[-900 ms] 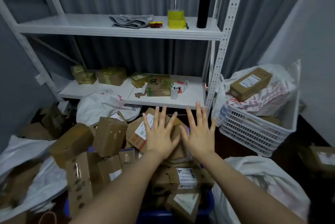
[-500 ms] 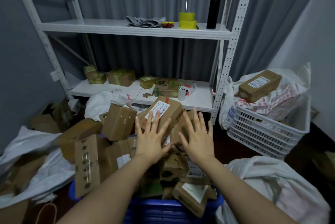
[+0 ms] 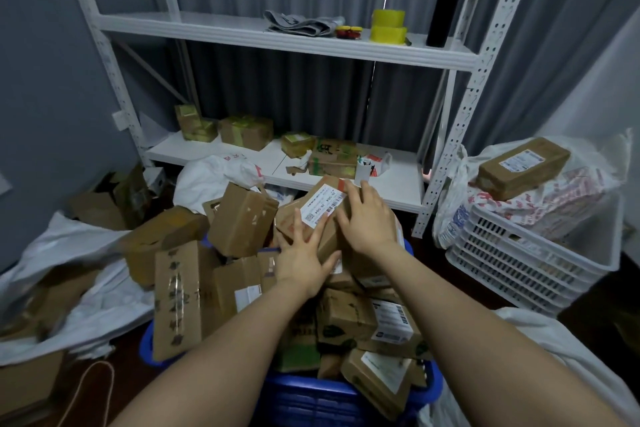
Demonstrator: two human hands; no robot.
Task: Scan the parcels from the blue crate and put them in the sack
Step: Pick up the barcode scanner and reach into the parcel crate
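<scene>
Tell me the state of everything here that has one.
blue crate: heaped above its rim with parcels
labelled parcel: tilted atop the others, label up
left hand: fingers spread, pressing the labelled parcel
right hand: grips the labelled parcel's far end
white crate: filled with bags, long parcel on top
black bottle: upright

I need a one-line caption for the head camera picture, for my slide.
Right hand grips a labelled parcel atop the overfull blue crate while the left hand steadies it with spread fingers.

A parcel storeroom: metal shelving [image 3: 284,42], heaped cardboard parcels [image 3: 242,219], sacks [image 3: 86,288].
</scene>
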